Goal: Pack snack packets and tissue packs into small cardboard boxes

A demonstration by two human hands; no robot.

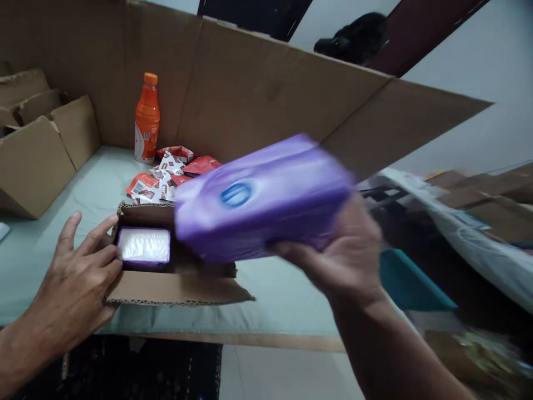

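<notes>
A purple soft plastic-wrapped pack [266,205] with a blue oval mark is held up in my right hand [347,255], which grips its right end. It is tilted and blurred by motion, hanging over the right part of an open cardboard box [179,289]. My left hand [79,272] holds the box by its left end, some fingers on the rim and one finger stretched away. Inside the box at the left sits a white item with purple edges [144,245]. The pack hides the box's right back corner.
Behind the box lie several red and white snack packets [166,175] beside an upright orange bottle [147,119]. Other cardboard boxes [37,161] stand at the left. A tall cardboard panel [258,83] closes off the back. A teal object [416,280] is at the right.
</notes>
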